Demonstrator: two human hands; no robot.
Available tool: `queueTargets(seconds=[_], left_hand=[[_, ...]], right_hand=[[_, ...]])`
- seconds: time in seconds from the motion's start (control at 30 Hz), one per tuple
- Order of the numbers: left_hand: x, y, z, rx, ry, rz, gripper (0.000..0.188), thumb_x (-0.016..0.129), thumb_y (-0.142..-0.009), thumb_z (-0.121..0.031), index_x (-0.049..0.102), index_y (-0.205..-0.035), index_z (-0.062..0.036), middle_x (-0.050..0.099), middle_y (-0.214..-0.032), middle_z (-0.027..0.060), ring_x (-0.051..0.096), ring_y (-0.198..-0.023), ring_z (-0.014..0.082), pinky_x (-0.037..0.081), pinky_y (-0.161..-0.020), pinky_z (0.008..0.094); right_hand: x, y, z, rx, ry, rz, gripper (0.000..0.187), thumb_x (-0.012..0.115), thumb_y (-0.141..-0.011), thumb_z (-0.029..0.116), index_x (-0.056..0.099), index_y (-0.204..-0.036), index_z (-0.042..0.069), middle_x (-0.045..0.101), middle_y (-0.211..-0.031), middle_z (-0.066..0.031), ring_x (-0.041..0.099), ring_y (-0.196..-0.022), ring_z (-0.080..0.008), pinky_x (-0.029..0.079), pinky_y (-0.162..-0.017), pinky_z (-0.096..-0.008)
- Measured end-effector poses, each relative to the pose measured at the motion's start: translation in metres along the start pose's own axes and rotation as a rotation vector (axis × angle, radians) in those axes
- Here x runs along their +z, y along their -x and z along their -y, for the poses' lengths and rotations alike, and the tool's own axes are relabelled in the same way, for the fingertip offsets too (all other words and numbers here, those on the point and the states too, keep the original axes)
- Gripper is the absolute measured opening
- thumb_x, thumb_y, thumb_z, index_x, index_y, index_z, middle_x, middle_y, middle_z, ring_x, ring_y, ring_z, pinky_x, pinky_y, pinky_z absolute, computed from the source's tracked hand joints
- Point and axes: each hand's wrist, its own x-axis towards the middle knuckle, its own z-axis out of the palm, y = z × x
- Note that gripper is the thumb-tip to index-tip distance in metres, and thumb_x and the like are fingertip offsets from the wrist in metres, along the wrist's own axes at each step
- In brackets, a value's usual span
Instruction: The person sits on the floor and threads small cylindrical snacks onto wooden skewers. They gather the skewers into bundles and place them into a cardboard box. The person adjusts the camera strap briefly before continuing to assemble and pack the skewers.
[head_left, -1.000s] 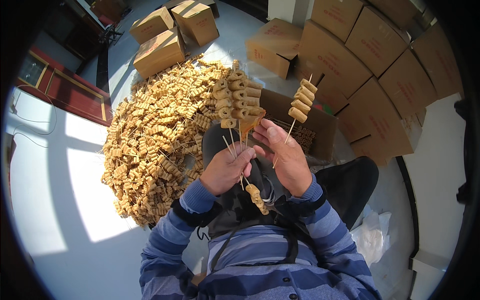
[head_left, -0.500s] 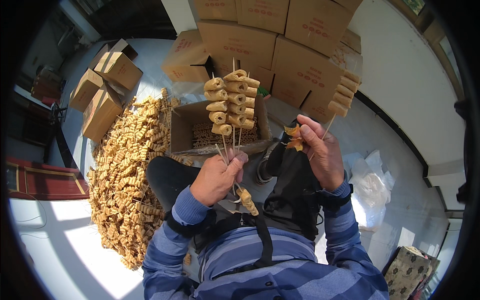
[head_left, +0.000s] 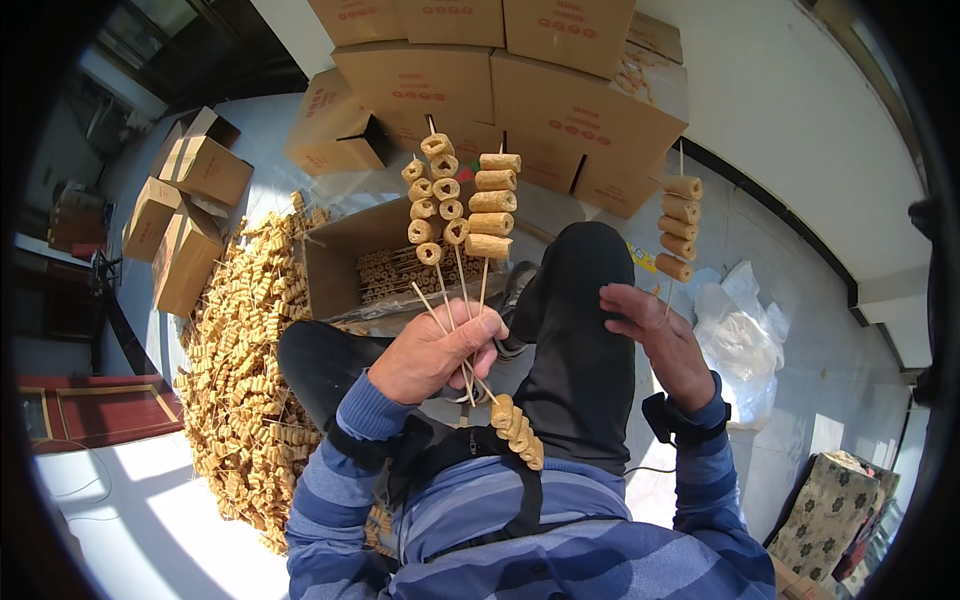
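My left hand [head_left: 440, 348] is closed around the thin sticks of several skewers. Three of these skewers [head_left: 450, 205] fan upward, threaded with hollow golden-brown rolls. Another skewer [head_left: 518, 433] in the same grip points down toward my lap, its rolls at the lower end. My right hand [head_left: 655, 335] is raised over my right knee with its fingers stretched out. A single upright skewer of rolls [head_left: 679, 225] stands above it, its stick passing behind the fingers; the thumb's hold on it is mostly hidden.
A large heap of skewers [head_left: 245, 400] covers the floor on my left. An opened carton [head_left: 330, 265] with rows of skewers inside stands before my knees. Stacked cardboard boxes [head_left: 420, 85] are behind it, smaller boxes [head_left: 205, 175] far left. Crumpled clear plastic [head_left: 740, 335] lies right.
The orange-brown scraps pinched in my right hand are gone, and its fingers have straightened. Its skewer has turned upright and sunk slightly. The left hand's skewers have spread apart and rotated.
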Motion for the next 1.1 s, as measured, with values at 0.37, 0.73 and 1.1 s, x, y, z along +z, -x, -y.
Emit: queueTargets(seconds=[0.37, 0.73, 1.1], left_hand=[[-0.005, 0.017, 0.011, -0.104, -0.045, 0.193, 0.030, 0.051, -0.106, -0.031, 0.063, -0.108, -0.0031, 0.061, -0.078, 0.0006, 0.054, -0.065, 0.0073, 0.041, -0.054, 0.0209], [-0.012, 0.019, 0.025, -0.109, 0.009, 0.153, 0.039, 0.048, -0.108, -0.036, 0.061, -0.121, -0.0024, 0.064, -0.087, 0.0015, 0.057, -0.072, 0.0086, 0.047, -0.065, 0.0217], [-0.040, 0.062, -0.001, 0.023, 0.052, -0.235, 0.035, 0.047, -0.109, -0.034, 0.057, -0.125, -0.0036, 0.063, -0.086, 0.0021, 0.060, -0.070, 0.0069, 0.049, -0.063, 0.0211]], right_hand=[[0.142, -0.069, 0.034, 0.270, -0.526, 0.656, 0.062, 0.053, -0.105, 0.041, 0.042, -0.143, -0.006, 0.057, -0.133, -0.0195, 0.066, -0.109, -0.0252, 0.057, -0.088, -0.0320], [0.163, -0.088, 0.053, 0.342, -0.468, 0.416, 0.045, 0.050, -0.106, 0.040, 0.055, -0.127, 0.000, 0.070, -0.102, -0.0143, 0.073, -0.083, -0.0208, 0.061, -0.067, -0.0293], [0.104, -0.108, 0.068, 0.131, -0.507, 0.190, 0.034, 0.039, -0.111, 0.032, 0.055, -0.117, 0.003, 0.054, -0.063, -0.0011, 0.062, -0.059, -0.0147, 0.052, -0.056, -0.0257]])
